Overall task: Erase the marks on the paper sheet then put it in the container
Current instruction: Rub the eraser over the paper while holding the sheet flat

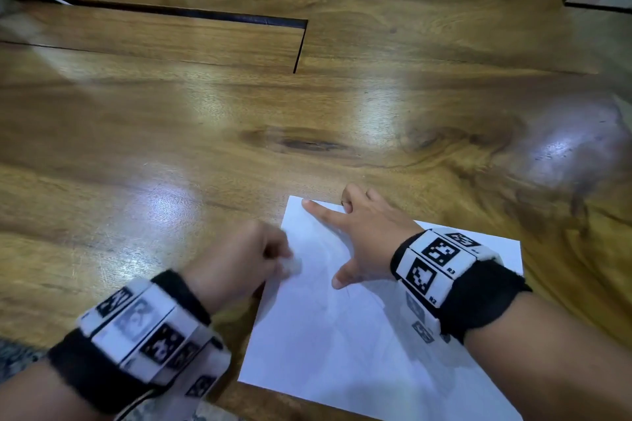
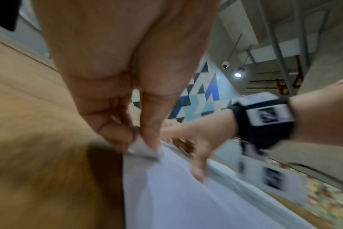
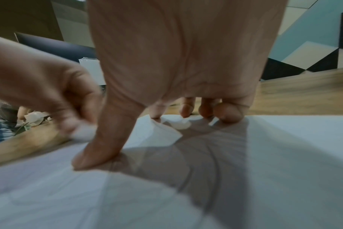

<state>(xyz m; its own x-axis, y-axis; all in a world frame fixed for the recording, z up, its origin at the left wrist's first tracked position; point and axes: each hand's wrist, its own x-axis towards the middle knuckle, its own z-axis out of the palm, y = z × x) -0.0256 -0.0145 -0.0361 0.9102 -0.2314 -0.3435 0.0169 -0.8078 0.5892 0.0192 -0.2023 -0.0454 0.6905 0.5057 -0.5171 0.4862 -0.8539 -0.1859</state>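
While the left hand (image 1: 239,256) pinches a small white eraser (image 1: 290,265) between thumb and curled fingers at the sheet's left edge, the right hand (image 1: 362,236) lies spread on the paper sheet (image 1: 342,335), fingers straight and splayed, thumb and fingertips pressing it flat. In the left wrist view the eraser's tip meets the paper just inside that edge, blurred. The sheet lies on the near part of a wooden table (image 1: 239,120), its far corner under the right hand's forefinger, its left edge running toward the left wrist and its near right part cut off by the picture's edge. Beyond the far edge the tabletop spreads wide and glossy up to a dark slot (image 1: 191,14). Faint grey curved lines show on the white paper around the right hand; elsewhere it looks plain. Both wrists wear black bands with patterned white blocks (image 1: 434,260).
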